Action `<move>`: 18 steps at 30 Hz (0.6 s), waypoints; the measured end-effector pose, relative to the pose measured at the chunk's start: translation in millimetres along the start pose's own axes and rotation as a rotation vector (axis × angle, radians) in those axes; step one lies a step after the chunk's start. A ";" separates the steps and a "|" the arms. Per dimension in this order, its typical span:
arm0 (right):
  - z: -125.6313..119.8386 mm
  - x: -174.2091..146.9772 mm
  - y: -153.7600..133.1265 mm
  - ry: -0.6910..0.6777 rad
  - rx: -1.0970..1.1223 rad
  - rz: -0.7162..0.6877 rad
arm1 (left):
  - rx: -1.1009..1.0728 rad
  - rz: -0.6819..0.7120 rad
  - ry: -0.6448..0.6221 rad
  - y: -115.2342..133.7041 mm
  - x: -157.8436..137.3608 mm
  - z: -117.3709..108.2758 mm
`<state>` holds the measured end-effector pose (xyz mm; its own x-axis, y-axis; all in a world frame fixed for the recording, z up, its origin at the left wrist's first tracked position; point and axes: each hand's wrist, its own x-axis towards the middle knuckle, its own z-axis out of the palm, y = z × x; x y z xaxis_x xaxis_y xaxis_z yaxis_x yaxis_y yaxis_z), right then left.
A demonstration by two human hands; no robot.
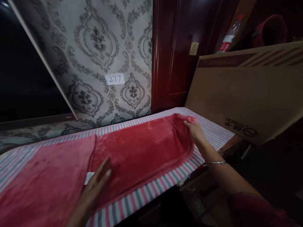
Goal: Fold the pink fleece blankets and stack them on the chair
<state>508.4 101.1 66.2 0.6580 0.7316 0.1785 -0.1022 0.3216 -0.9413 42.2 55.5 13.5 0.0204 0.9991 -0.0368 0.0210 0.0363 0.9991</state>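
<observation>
A red plush blanket (142, 148) lies folded lengthwise along a striped cloth (142, 197). Its left part is lighter pink-red and overlaps the darker middle, with a small white tag at the fold. My right hand (194, 130) grips the far right corner of the blanket, bunching it up and lifting it slightly. My left hand (100, 176) rests on or just above the blanket near the tag, fingers stretched out and holding nothing. Whether its palm touches the fabric I cannot tell.
Behind is a patterned wall with a paper label (115, 78) reading 277. A dark screen (28, 69) stands at the left. On the right are a big cardboard box (246, 88), a plastic bottle (228, 39) and a dark red door panel (170, 63).
</observation>
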 end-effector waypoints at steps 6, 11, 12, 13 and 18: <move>89.4 -94.0 -17.7 -0.534 -0.534 -0.359 | -0.550 -0.251 -0.018 37.1 14.6 31.1; 99.6 -172.9 -3.2 -0.905 -0.542 -0.385 | -0.652 -0.367 0.057 43.1 31.3 52.3; 96.6 -180.9 0.9 -0.942 -0.536 -0.372 | -0.654 -0.379 0.060 41.7 34.1 54.8; 93.0 -186.1 4.7 -0.970 -0.530 -0.362 | -0.653 -0.387 0.057 40.0 36.7 56.7; 80.8 -182.6 12.8 -0.949 -0.449 -0.348 | -0.640 -0.382 -0.005 30.8 50.6 64.8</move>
<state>326.6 20.2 44.7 -0.2607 0.8693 0.4199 0.3841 0.4924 -0.7810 108.7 105.9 41.1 0.1329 0.9143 -0.3827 -0.5582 0.3881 0.7333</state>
